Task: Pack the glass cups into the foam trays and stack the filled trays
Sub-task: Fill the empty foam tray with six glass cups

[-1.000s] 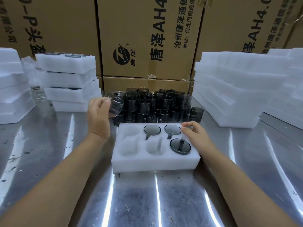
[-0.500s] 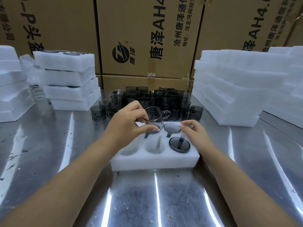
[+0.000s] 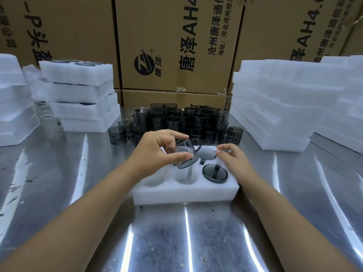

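Smoky grey glass cup [image 3: 185, 156], tilted, is pinched between the thumb and fingers of the left hand [image 3: 153, 154] above the white foam tray [image 3: 184, 193], over its middle near-edge pocket. The right hand [image 3: 233, 160], fingers relaxed, steadies the tray's far right corner. Best to align handle with slot, then lower squarely.

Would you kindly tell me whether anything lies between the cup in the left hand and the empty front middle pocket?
Nothing visible does. The left hand holds the cup just above the foam tray; the pocket below shows only white foam. The right hand rests at the tray's right side.
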